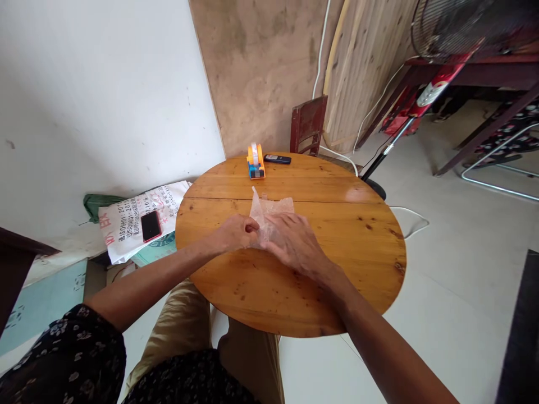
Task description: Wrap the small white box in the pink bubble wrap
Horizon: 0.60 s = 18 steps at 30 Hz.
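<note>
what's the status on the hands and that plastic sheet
Left hand pinching the clear crinkled plastic sheet. Right hand flat on it. Orange tape dispenser apart, nothing blocking.

From my feed I see a round wooden tabletop on a pale tiled floor, with a white wall off its left edge and a stained brown wall past its far edge. A dark red chair stands just behind that far edge, wooden boards lean beside it, and a fan and a dark table fill the far right corner in even daylight.
</note>
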{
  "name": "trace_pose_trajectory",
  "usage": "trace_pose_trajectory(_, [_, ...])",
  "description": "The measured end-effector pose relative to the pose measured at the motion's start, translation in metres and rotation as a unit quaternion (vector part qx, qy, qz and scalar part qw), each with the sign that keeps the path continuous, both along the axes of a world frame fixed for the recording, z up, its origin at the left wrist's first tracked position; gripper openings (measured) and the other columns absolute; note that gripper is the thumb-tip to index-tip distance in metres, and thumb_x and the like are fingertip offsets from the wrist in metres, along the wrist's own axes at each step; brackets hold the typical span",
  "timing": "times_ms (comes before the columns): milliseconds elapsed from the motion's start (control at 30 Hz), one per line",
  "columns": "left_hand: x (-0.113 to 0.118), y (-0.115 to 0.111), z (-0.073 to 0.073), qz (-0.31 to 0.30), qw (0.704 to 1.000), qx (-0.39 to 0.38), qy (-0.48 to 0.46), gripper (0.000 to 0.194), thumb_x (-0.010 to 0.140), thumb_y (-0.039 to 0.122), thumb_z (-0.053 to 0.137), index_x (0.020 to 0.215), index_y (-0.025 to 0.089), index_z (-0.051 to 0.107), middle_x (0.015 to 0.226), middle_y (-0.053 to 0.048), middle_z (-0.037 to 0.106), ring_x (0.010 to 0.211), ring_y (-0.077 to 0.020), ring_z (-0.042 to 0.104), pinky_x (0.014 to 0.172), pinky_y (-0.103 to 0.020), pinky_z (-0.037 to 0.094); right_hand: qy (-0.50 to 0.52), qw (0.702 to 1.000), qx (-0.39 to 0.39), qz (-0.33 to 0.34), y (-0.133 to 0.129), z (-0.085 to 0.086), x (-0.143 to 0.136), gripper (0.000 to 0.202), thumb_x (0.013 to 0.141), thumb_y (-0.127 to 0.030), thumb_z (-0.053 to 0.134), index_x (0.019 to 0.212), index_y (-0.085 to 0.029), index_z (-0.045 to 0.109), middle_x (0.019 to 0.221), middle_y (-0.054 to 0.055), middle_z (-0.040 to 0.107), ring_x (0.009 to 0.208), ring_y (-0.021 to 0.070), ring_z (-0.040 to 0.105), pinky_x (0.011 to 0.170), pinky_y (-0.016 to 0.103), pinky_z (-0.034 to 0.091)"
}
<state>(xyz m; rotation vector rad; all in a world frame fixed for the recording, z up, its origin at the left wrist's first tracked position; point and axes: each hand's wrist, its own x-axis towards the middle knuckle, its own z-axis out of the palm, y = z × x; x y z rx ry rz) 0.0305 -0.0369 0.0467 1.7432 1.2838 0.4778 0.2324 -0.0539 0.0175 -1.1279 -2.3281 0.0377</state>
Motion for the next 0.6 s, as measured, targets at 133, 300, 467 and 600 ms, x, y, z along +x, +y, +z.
trace_pose_trajectory(133, [-0.001,-0.003,-0.016,-0.026,0.972,0.209,0.102,0.011,0.077,0.019,0.058,0.079,0.017,0.069,0.07,0.0,0.063,0.064,-0.0132,0.055,0.062,-0.026,0.044,0.094,0.972,-0.107,-0.186,-0.015,-0.007,0.037,0.044,0.086,-0.04,0.06,0.122,-0.015,0.061,0.112,0.014,0.071,0.089,0.0265,0.067,0.079,0.04,0.05])
trace_pose_trajectory(300, [-0.004,-0.001,-0.039,-0.046,0.907,0.411,0.08,0.012,0.081,0.02,0.058,0.084,0.017,0.069,0.093,-0.008,0.067,0.087,-0.0204,0.062,0.082,-0.034,0.05,0.149,0.927,-0.241,-0.245,-0.028,-0.008,0.057,0.042,0.086,-0.044,0.06,0.116,-0.016,0.064,0.093,0.008,0.074,0.08,0.0225,0.068,0.073,0.033,0.051])
trace_pose_trajectory(467, [-0.001,0.003,-0.056,-0.028,0.877,0.479,0.012,0.01,0.081,0.016,0.058,0.086,0.017,0.066,0.091,-0.007,0.067,0.085,-0.0191,0.061,0.08,-0.033,0.051,0.097,0.911,-0.276,-0.291,-0.011,-0.003,0.03,0.051,0.085,-0.043,0.061,0.125,-0.01,0.061,0.094,0.011,0.074,0.084,0.0242,0.068,0.074,0.032,0.048])
trace_pose_trajectory(600, [0.003,0.002,-0.064,0.001,0.865,0.501,-0.012,0.01,0.083,0.016,0.057,0.087,0.016,0.066,0.091,-0.008,0.067,0.085,-0.0197,0.06,0.08,-0.033,0.05,0.048,0.911,-0.269,-0.307,0.007,-0.009,0.013,0.055,0.082,-0.041,0.065,0.127,-0.011,0.061,0.089,0.009,0.073,0.083,0.0243,0.066,0.069,0.03,0.045])
